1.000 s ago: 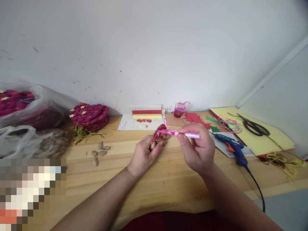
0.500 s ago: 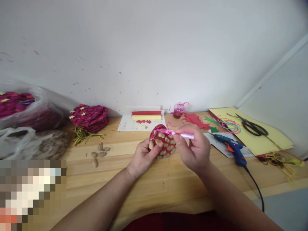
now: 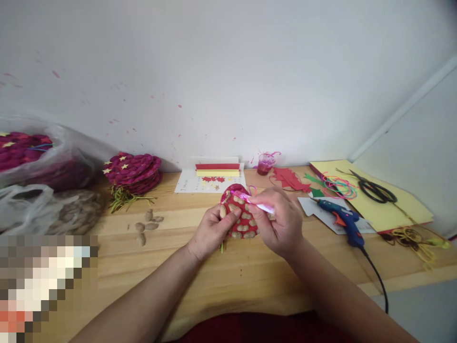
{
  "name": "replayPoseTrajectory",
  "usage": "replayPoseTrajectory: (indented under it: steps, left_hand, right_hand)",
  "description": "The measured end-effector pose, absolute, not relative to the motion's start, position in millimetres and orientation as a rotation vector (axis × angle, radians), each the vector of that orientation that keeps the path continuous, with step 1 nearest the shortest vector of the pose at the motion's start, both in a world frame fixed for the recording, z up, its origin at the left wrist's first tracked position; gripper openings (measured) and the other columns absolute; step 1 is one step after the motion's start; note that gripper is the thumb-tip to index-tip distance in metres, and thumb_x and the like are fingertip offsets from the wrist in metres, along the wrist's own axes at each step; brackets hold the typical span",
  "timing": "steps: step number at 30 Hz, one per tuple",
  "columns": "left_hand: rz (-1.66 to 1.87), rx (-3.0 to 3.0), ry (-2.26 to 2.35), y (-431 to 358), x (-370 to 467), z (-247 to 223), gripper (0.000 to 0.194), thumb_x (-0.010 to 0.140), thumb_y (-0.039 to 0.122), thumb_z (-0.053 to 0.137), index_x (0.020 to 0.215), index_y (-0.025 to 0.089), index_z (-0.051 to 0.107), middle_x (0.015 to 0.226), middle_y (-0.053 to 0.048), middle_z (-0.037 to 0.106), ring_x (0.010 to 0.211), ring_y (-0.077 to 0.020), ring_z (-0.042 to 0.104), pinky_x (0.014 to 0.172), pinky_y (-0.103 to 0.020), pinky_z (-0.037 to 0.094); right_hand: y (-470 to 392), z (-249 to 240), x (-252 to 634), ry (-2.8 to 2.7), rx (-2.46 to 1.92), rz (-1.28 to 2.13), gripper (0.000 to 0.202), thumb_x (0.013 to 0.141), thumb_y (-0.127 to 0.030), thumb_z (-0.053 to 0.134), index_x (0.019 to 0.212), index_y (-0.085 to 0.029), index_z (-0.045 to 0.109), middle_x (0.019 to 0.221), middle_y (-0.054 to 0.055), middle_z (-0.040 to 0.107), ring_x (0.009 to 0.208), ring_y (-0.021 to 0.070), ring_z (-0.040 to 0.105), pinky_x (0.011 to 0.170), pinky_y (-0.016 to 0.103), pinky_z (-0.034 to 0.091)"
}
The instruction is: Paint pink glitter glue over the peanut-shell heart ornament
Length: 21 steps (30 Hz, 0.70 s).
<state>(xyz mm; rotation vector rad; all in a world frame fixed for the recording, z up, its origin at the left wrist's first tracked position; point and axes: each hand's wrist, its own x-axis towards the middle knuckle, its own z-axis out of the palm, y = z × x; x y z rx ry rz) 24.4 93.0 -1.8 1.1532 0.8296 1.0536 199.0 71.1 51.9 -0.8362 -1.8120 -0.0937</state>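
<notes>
My left hand [image 3: 210, 231] grips the left edge of a red disc [image 3: 245, 227] covered with rows of peanuts, its thumb pressed on the front. My right hand [image 3: 280, 221] pinches a pinkish-white brush [image 3: 262, 207] whose pink tip touches the upper part of the disc. Wet-looking pink colour shows along the disc's top edge. A pink loop of cord stands up behind the disc, and green strands hang below it. Behind the hands, a clear cup [image 3: 264, 164] with dark pink liquid stands by the wall.
Loose peanuts [image 3: 141, 227] and stacked magenta discs [image 3: 135, 171] lie left, beside plastic bags [image 3: 67, 162]. On the right are a blue glue gun [image 3: 342, 216] with a cable, scissors [image 3: 374, 188], cords, yellow paper [image 3: 407, 205] and red cutouts [image 3: 289, 180]. Folded paper [image 3: 217, 167] sits behind.
My right hand and the brush have moved left and slightly down over the disc. The disc has tilted to show more of its peanut-covered face, and green strands now show below it.
</notes>
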Motion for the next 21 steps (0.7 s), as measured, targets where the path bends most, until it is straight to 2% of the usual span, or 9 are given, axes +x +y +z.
replayPoseTrajectory:
  steps: [4,14,18,21]
  left_hand:
    - [1.045,1.065,0.808,94,25,-5,0.056,0.081,0.058,0.081,0.065,0.02,0.042,0.054,0.007,0.048,0.047,-0.0061,0.04,0.044,-0.018,0.033]
    - [1.003,0.9,0.741,92,26,0,0.05,0.075,0.052,0.088,0.066,0.018,0.052,0.052,0.007,0.051,0.043,-0.0059,0.046,0.045,-0.018,0.042]
    - [0.962,0.935,0.695,92,25,5,0.043,0.07,0.045,0.094,0.085,0.016,0.066,0.069,0.0,0.07,0.058,-0.0125,0.065,0.06,-0.026,0.058]
    - [0.958,0.954,0.689,92,25,7,0.046,0.069,0.043,0.095,0.091,0.014,0.067,0.081,-0.005,0.076,0.07,-0.0166,0.072,0.071,-0.032,0.062]
  right_hand:
    - [71,52,198,-1.803,-0.804,-0.096,0.023,0.091,-0.007,0.067,0.108,-0.022,0.062,0.09,0.002,0.072,0.084,0.0168,0.065,0.078,0.03,0.056]
    - [72,50,197,-1.863,-0.8,-0.159,0.024,0.093,-0.009,0.065,0.11,-0.025,0.061,0.089,0.002,0.074,0.079,0.0196,0.065,0.075,0.036,0.057]
    - [74,48,196,-1.874,-0.8,-0.165,0.025,0.093,-0.009,0.065,0.111,-0.026,0.061,0.089,0.002,0.074,0.081,0.0202,0.067,0.076,0.037,0.058]
    - [76,45,196,-1.871,-0.81,-0.168,0.027,0.092,-0.008,0.066,0.112,-0.025,0.061,0.09,0.003,0.074,0.082,0.0205,0.067,0.076,0.037,0.058]
